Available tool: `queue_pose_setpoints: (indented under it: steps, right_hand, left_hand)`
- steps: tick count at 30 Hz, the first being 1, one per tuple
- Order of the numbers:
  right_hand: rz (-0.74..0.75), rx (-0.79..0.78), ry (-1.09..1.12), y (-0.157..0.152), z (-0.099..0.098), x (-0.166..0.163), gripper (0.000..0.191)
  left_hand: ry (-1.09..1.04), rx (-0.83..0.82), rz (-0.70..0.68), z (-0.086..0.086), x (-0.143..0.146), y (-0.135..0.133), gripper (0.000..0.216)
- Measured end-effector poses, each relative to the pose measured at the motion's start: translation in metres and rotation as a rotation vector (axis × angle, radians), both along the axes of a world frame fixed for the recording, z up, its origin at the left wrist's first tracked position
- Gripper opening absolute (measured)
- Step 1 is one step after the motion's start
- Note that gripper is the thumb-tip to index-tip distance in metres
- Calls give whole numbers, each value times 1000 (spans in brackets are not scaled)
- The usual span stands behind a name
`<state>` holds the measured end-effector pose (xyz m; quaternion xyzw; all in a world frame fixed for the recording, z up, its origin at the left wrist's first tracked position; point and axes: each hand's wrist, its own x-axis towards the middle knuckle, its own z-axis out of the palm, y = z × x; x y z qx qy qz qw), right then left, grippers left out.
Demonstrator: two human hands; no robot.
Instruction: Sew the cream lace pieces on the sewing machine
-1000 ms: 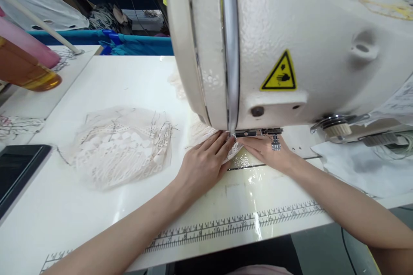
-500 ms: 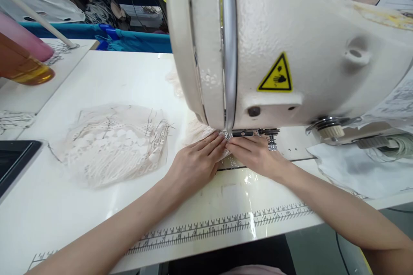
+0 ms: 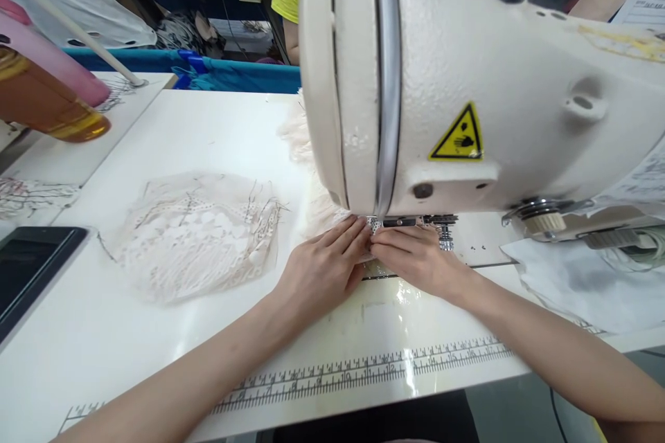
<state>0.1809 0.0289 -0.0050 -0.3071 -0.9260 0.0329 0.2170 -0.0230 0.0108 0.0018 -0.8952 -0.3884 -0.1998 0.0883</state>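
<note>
A pale pink lace fabric [image 3: 316, 210] lies under the head of a white sewing machine [image 3: 358, 97], partly hidden by the machine and my fingers. My left hand [image 3: 322, 263] is closed on the lace just left of the presser foot, fingers together and pressing it down. Close on the other side, my right hand [image 3: 410, 256] has its fingers bent together on the lace edge, beside the metal guide [image 3: 405, 221]. The fingertips of both hands nearly meet at the needle area. What the right fingertips pinch is mostly hidden.
Another lace piece [image 3: 208, 242] with loose threads lies on the table at left. A phone [image 3: 36, 270], an amber bottle [image 3: 57, 100] and a pink bottle [image 3: 62, 48] are further left. White cloth [image 3: 587, 284] lies right; a printed ruler [image 3: 364, 374] runs along the front edge. Co-workers sit beyond.
The whole view has shifted slightly right and down, showing more of a yellow-shirted person behind the machine. Both hands stay at the needle area on the lace with little visible change.
</note>
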Motion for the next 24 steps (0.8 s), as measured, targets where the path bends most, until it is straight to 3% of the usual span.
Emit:
queue_pose_setpoints:
  steps: [12,20,24]
  right_hand:
    - [28,-11,33,4,3,3,24]
    - [-2,77,85,4,2,6,21]
    - [-151,55,56,0,2,8,19]
  left_hand:
    - [27,27,38,4,5,-2,30]
    - [25,12,48,5,8,-2,32]
    - [16,-24,56,5,10,-2,34]
